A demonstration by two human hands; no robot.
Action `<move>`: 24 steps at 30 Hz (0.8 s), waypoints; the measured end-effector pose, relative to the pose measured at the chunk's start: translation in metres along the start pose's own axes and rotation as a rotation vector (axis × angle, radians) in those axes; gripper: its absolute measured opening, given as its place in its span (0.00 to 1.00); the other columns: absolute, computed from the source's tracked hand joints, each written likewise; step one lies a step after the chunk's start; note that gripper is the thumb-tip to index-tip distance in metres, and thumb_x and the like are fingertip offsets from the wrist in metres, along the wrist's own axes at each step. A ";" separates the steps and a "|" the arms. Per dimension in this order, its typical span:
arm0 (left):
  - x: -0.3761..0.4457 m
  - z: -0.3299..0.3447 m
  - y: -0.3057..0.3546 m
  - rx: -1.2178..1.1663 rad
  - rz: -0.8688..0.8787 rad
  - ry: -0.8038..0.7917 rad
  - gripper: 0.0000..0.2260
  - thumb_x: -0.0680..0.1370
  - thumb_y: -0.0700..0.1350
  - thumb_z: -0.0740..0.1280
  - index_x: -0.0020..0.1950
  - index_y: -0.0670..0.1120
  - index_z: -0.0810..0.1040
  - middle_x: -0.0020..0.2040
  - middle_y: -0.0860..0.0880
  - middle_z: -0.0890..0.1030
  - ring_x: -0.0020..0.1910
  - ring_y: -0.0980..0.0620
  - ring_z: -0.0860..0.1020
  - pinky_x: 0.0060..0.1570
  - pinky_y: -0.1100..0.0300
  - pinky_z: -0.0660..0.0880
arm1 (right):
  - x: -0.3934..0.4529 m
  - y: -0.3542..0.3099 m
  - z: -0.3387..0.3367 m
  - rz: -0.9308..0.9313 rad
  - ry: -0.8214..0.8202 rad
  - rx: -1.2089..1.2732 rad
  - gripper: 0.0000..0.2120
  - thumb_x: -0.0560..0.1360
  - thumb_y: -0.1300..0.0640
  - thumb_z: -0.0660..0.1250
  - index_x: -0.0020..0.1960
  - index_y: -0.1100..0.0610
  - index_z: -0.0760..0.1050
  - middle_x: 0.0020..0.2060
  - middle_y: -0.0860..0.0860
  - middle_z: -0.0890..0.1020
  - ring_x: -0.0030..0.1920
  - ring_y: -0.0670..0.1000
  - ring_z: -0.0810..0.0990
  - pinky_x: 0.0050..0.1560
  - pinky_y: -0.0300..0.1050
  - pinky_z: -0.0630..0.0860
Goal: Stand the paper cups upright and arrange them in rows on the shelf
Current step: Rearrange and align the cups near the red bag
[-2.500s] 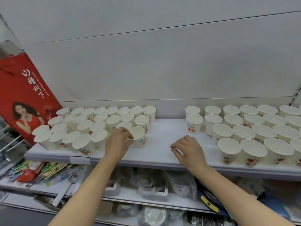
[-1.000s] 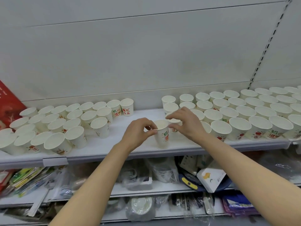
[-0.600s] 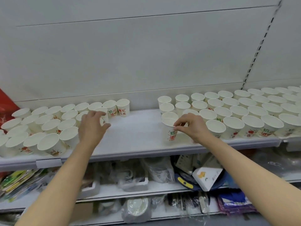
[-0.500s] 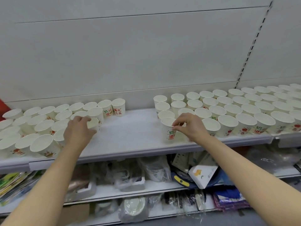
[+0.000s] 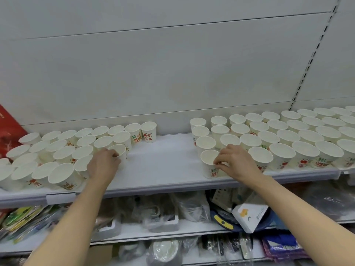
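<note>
White paper cups with red and green print stand upright on the white shelf (image 5: 163, 169) in two groups. The left group (image 5: 57, 150) is loosely packed; the right group (image 5: 288, 137) stands in rows. My left hand (image 5: 103, 166) grips a cup (image 5: 120, 151) at the right edge of the left group. My right hand (image 5: 235, 162) pinches the rim of the front-left cup (image 5: 209, 164) of the right group, which stands near the shelf's front edge.
A bare strip of shelf separates the two groups. A red poster (image 5: 9, 131) leans at the far left. Lower shelves (image 5: 153, 231) hold bagged goods, a small white box (image 5: 249, 215) and packets. A slotted upright (image 5: 311, 54) runs up the back wall.
My left hand handed a cup across to the right group, then returned to the left group and took hold of another cup. My right hand stays on the placed cup's rim.
</note>
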State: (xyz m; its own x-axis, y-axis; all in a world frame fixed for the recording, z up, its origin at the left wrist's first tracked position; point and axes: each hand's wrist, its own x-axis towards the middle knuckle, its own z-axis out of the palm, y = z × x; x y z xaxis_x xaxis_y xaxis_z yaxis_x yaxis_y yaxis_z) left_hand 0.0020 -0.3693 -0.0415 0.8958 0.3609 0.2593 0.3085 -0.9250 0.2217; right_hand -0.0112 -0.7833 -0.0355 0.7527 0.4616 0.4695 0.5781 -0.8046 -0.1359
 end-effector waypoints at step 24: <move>0.005 -0.007 -0.021 -0.123 0.199 0.083 0.02 0.75 0.50 0.71 0.44 0.56 0.79 0.45 0.58 0.77 0.44 0.53 0.76 0.34 0.58 0.72 | 0.199 -0.093 0.117 0.038 0.105 0.137 0.04 0.66 0.60 0.75 0.40 0.56 0.81 0.34 0.51 0.82 0.39 0.58 0.75 0.40 0.49 0.72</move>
State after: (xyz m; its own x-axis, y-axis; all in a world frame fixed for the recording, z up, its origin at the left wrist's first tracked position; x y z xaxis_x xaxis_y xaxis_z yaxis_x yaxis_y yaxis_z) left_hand -0.0022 -0.3472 -0.0384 0.9040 0.1867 0.3847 0.0834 -0.9593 0.2697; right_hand 0.1218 -0.5732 -0.0312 0.7419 0.3848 0.5491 0.5929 -0.7590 -0.2691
